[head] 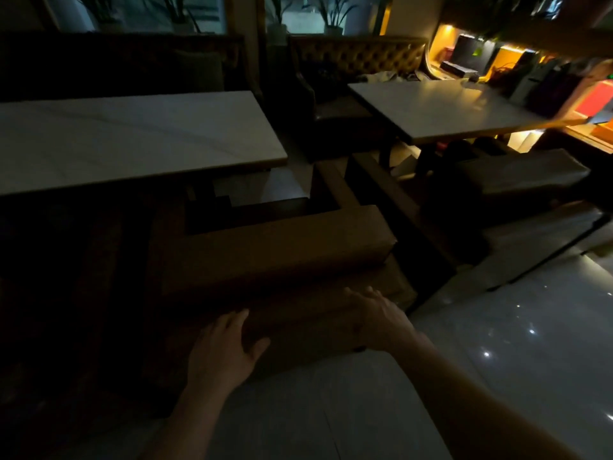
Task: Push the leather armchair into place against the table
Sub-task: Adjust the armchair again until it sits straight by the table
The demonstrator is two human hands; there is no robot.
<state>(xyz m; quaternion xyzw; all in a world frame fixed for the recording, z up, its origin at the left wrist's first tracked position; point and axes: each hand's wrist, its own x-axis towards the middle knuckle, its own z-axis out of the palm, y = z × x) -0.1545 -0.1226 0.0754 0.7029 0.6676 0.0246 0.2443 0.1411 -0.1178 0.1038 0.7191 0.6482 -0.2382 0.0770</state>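
White table (pixel 132 134) is sitting far left w/ the leather armchair (pixel 275 250) just in front, its front tucked near the table edge. Left hand (pixel 225 350) is lying flat on the chair's back, fingers spread, gripping nothing. Right hand (pixel 378 317) is pressing the same back, fingers loosely extended. 2 hands apart.

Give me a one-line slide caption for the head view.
Both hands, left and right, press open on the leather armchair back facing the white table.
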